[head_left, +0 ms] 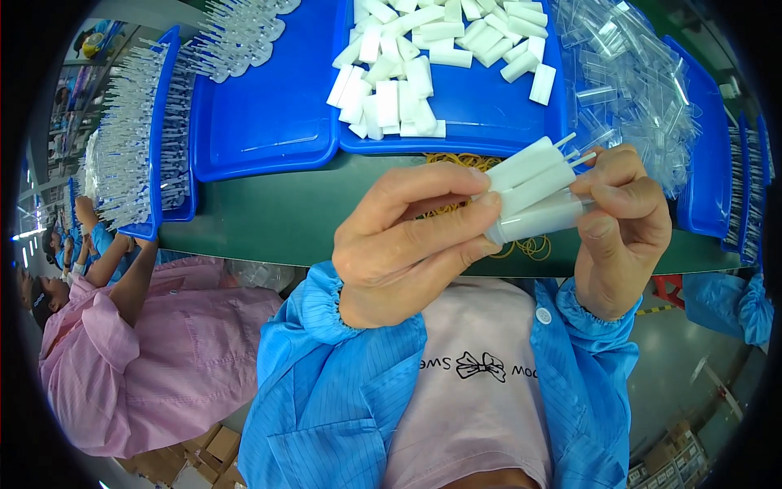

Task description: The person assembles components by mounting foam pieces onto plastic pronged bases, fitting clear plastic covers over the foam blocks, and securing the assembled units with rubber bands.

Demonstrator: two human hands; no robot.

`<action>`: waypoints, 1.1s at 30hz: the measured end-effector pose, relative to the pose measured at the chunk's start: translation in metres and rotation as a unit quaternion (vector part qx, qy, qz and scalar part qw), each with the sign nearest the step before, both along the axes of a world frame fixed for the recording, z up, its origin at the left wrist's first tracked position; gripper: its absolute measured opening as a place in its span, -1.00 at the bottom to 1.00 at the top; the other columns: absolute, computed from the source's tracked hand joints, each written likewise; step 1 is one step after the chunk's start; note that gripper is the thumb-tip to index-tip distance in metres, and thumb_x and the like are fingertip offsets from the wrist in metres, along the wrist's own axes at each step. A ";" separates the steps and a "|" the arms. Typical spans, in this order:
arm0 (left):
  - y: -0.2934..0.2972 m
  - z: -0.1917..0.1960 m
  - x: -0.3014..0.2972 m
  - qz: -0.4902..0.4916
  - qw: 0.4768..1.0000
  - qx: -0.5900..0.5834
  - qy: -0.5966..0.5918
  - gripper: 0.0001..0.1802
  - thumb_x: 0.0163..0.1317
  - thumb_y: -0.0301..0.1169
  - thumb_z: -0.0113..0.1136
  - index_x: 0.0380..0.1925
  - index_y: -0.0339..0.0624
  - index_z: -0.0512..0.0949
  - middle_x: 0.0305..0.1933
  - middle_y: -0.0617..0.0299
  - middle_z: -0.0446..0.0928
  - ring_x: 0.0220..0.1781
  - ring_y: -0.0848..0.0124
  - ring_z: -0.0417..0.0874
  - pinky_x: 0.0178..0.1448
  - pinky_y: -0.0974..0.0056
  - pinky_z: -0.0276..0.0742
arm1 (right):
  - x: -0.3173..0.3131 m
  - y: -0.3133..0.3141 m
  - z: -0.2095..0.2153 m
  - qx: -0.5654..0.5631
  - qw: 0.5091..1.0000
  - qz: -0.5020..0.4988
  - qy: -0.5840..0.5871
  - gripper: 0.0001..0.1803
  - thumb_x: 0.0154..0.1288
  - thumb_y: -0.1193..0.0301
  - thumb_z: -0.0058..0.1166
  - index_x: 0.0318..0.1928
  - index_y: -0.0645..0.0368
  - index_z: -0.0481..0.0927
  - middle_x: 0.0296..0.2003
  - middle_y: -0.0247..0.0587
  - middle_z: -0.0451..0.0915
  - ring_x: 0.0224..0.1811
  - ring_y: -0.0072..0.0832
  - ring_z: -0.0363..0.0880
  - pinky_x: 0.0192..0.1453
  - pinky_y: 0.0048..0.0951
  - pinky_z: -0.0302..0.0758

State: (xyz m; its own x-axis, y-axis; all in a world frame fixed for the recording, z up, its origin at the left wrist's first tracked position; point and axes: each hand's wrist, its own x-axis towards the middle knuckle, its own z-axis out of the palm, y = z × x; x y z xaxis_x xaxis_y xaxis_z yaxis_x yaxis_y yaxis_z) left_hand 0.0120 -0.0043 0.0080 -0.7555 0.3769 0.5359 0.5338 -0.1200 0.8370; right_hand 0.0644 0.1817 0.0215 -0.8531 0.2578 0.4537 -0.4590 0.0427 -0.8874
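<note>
Frame centre: left hand (407,244) and right hand (623,228) both pinch a bundle of white tubes (533,191), three gathered. Loose white pieces (407,81) still fill blue tray (277,122) upper centre; rubber bands (456,160) lie unused. Early-stage, most remains.

brown cardboard boxes (213,448) | floor, lower left || more boxes (672,456) | lower right

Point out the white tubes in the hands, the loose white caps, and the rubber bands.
white tubes (533,189), head view, middle tube's body.
white caps (387,102), head view, one cap in the pile.
rubber bands (533,247), head view, loop below the tubes.
</note>
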 end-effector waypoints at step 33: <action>-0.001 -0.008 -0.022 -0.006 0.915 0.211 -0.344 -0.28 0.02 -0.65 0.15 0.25 -0.33 0.18 0.23 0.05 0.29 0.27 0.31 0.32 0.32 0.22 0.22 | -0.057 0.066 -0.026 0.678 0.681 -0.157 -0.228 -0.67 -0.10 0.47 0.24 -0.23 0.10 0.52 -0.31 -0.25 0.49 -0.17 -0.27 0.46 -0.14 -0.25 0.31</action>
State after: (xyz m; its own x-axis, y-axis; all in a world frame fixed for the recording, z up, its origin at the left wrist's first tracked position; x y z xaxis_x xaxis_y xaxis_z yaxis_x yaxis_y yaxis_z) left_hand -0.0105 -0.0052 -0.0004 -0.9656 0.2576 0.0348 -0.1058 -0.5119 0.8525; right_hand 0.0075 0.2476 -0.0049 -0.9843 0.0673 0.1634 0.0715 0.9973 0.0197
